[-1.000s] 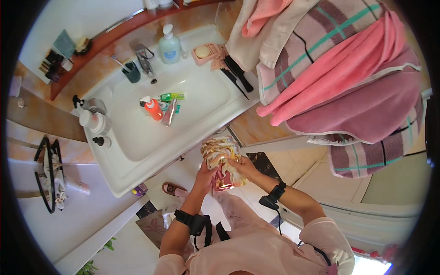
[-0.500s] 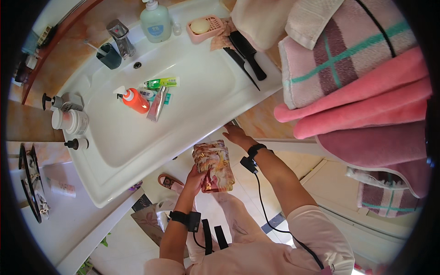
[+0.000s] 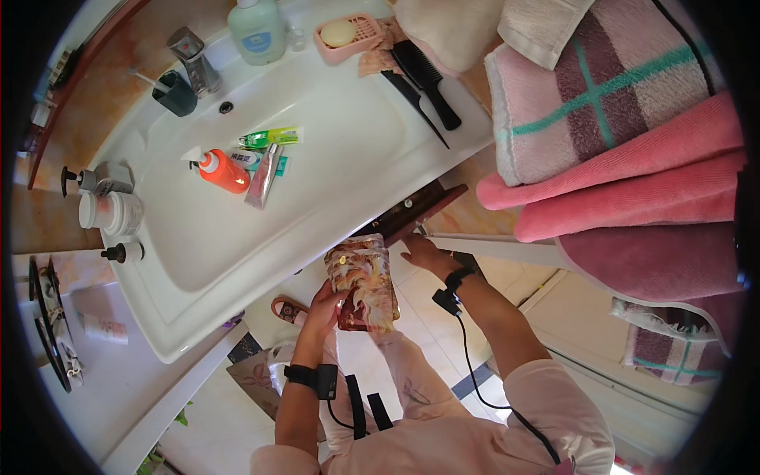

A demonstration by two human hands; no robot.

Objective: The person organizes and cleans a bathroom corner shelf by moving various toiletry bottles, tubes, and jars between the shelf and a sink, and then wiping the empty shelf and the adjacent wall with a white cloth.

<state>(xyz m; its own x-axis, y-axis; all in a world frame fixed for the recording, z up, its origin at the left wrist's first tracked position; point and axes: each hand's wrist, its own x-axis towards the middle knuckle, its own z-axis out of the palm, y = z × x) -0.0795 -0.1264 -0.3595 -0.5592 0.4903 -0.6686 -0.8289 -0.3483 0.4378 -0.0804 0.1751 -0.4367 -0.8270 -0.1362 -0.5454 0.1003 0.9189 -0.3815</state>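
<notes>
In my left hand (image 3: 323, 310) is a flat, rectangular box-like thing (image 3: 362, 283) with a glossy brown, cream and white marbled surface, held upright by its left side, just below the basin's front edge. My right hand (image 3: 426, 255) is at a dark reddish-brown drawer or cabinet front (image 3: 431, 212) that stands out from under the basin. Its fingers seem hooked at a small metal handle (image 3: 419, 229) on the outer face, partly hidden. A dark interior shows behind that front.
The white basin (image 3: 261, 273) holds an orange pump bottle (image 3: 225, 172) and several tubes (image 3: 264, 176). On its rim are combs (image 3: 427, 83), a soap dish (image 3: 348, 38), a green soap bottle (image 3: 257, 36) and jars (image 3: 123, 214). Towels (image 3: 609, 190) hang at the right.
The dark front has come out from under the basin, and my right hand has moved with it, down and rightward. My left hand still holds the marbled thing, shifted slightly left.
</notes>
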